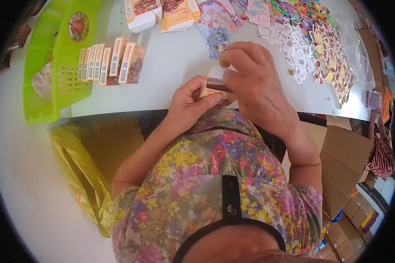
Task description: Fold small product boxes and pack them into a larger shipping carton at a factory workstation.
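Observation:
A small printed carton (215, 73) stands at the table's near edge with its white flap up and a dark opening at the top. My left hand (186, 105) grips it from the left, thumb across its front. Over the right side of the opening is my right hand (260, 85), its fingers curled inward; whatever they hold, if anything, is hidden. Left of my hands, a row of filled-out small cartons (107, 63) leans on the table. Flat folded cartons (178, 17) and an upright white-ended carton (142, 19) lie at the back. Just beyond my hands are colourful printed cards (217, 37).
A green plastic basket (68, 83) sits at the left edge. Piles of small white packets (294, 52) and sheets of stickers (335, 70) cover the right. A yellow bag (81, 162) hangs below the table at left; cardboard boxes (344, 153) stand at right, with another person (379, 153) beyond.

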### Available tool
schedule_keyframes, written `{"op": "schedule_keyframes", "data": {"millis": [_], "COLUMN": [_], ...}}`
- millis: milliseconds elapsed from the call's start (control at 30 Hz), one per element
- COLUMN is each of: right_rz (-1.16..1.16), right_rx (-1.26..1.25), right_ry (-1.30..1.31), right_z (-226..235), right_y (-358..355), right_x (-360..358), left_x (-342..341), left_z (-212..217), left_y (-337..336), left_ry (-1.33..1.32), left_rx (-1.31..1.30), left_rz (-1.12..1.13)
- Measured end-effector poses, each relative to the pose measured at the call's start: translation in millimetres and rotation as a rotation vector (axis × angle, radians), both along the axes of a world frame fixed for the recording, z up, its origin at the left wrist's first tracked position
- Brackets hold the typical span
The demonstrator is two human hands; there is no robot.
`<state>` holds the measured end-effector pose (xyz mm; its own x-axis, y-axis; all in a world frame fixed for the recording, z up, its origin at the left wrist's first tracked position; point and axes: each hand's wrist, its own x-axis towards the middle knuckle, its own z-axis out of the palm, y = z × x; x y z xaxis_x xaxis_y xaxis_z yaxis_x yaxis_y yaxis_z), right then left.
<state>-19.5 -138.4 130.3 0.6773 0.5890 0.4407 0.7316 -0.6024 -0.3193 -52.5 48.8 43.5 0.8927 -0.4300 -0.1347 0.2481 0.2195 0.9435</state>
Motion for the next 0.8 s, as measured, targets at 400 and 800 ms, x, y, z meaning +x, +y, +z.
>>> {"op": "schedule_keyframes", "data": {"millis": [400, 800], "right_rz": [-0.072, -0.074], "right_rx": [-0.068, 0.236], "right_ry": [0.152, 0.963], "right_z": [5.2, -27.4], "right_y": [-4.9, -33.4], "right_x": [-4.5, 20.7], "left_x": [-8.8, -4.0], "left_z": [1.3, 11.8], "left_y": [-1.9, -2.4], "left_ry": [-0.005, 0.274], "left_rx": [-0.018, -0.159], "left_rz": [-0.061, -0.111]}}
